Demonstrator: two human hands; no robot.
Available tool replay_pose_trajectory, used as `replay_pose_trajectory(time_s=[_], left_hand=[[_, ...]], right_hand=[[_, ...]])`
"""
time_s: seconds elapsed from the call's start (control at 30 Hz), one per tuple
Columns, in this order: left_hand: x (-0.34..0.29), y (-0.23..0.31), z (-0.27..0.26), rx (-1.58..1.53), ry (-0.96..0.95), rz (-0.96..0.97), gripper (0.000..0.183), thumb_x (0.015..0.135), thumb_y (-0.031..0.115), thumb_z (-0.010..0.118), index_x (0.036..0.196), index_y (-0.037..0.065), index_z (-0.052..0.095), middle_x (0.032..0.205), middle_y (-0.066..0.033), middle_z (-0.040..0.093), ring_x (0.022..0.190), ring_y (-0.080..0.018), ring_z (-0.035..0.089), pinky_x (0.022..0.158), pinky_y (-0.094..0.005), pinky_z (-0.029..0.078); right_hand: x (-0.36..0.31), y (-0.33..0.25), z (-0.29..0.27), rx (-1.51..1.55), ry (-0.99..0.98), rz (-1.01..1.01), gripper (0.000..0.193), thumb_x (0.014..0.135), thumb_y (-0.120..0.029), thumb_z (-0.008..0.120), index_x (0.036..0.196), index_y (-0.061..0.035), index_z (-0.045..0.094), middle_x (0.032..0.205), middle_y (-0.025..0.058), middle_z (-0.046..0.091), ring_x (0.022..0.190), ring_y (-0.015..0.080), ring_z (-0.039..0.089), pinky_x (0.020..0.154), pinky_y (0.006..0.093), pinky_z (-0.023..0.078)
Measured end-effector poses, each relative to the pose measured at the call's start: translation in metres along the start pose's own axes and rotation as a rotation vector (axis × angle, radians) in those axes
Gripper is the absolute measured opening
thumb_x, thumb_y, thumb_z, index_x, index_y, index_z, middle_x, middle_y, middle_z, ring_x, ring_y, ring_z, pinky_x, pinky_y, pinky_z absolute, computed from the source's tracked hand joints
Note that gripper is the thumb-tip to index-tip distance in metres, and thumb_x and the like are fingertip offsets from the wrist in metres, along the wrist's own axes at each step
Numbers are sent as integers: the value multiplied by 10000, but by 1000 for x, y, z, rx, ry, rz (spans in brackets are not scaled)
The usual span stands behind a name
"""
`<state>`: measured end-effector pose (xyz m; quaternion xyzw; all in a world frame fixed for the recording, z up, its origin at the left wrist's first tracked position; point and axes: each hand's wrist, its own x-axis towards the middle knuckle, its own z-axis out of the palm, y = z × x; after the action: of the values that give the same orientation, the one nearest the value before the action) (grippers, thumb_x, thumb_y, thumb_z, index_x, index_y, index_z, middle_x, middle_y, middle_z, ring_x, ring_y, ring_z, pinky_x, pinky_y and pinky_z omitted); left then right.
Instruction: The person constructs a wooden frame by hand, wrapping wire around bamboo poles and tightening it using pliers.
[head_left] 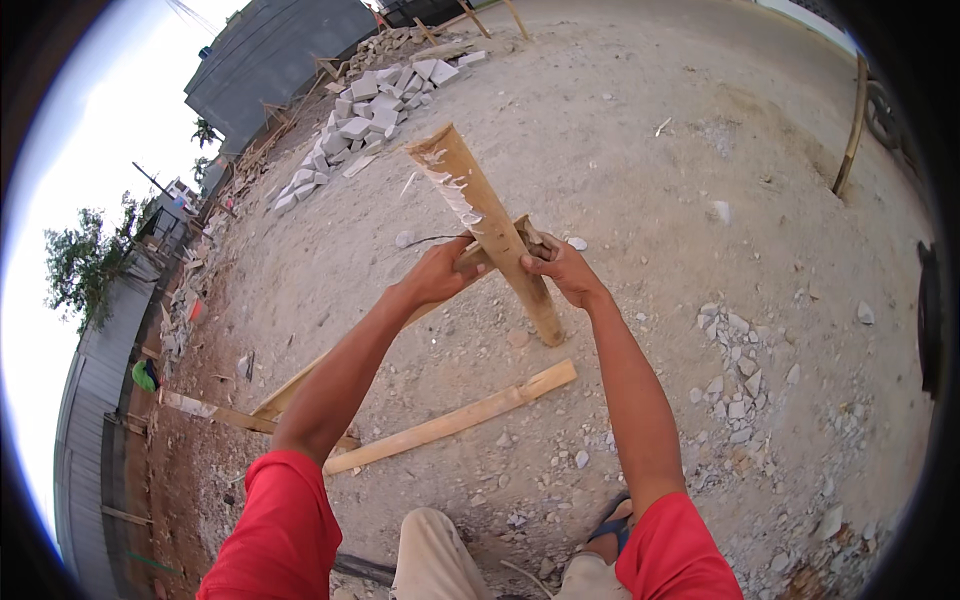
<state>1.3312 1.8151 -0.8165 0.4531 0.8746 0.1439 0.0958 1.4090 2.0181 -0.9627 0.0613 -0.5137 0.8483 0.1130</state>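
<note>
A thick wooden post (470, 190), smeared with white near its top, stands at a tilt in front of me. A longer wooden strip (428, 312) crosses behind it from the lower left. My left hand (440, 272) is closed around this strip, just left of the post. On the post's other side, my right hand (565, 270) is closed, its thumb pressed against the post's edge and its fingers behind, near the ragged end of the crossing strip. A dark thin wire or cord (432, 239) sticks out leftward by my left hand. The joint behind the post is hidden.
A loose plank (455, 415) lies on the ground before my feet, near another board (215, 410). Broken stones (738, 370) are scattered at right. Far left, pale blocks (370, 110) form a heap. A leaning pole (852, 125) stands far right; a metal fence (95, 400) runs along the left.
</note>
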Motion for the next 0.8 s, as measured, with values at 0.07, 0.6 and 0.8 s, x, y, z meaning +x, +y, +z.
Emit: replay_pose_trajectory(time_s=[0.07, 0.6, 0.8], left_hand=[[-1, 3, -1, 2, 8, 10, 640, 873, 330, 657, 1336, -78, 487, 1299, -280, 566, 1222, -395, 544, 1032, -435, 423], [-5, -9, 4, -1, 65, 3, 632, 872, 382, 679, 1297, -66, 539, 1245, -271, 605, 1161, -385, 592, 977, -434, 462], [4, -2, 6, -16, 85, 21, 675, 876, 417, 664, 1318, -71, 515, 1259, -277, 595, 1171, -396, 583, 986, -431, 455]], right_hand=[[-2, 3, -12, 1, -1, 37, 692, 821, -194, 779, 1385, 39, 453, 1240, 113, 606, 1125, 174, 559, 1029, 335, 395], [-12, -18, -16, -543, 154, 103, 244, 878, -58, 644, 1105, -2, 714, 893, 69, 724, 797, 138, 621, 740, 313, 508], [-29, 1, -50, -894, 238, 36, 226, 877, -89, 643, 1088, -66, 720, 909, 162, 713, 834, 218, 671, 757, 346, 506]])
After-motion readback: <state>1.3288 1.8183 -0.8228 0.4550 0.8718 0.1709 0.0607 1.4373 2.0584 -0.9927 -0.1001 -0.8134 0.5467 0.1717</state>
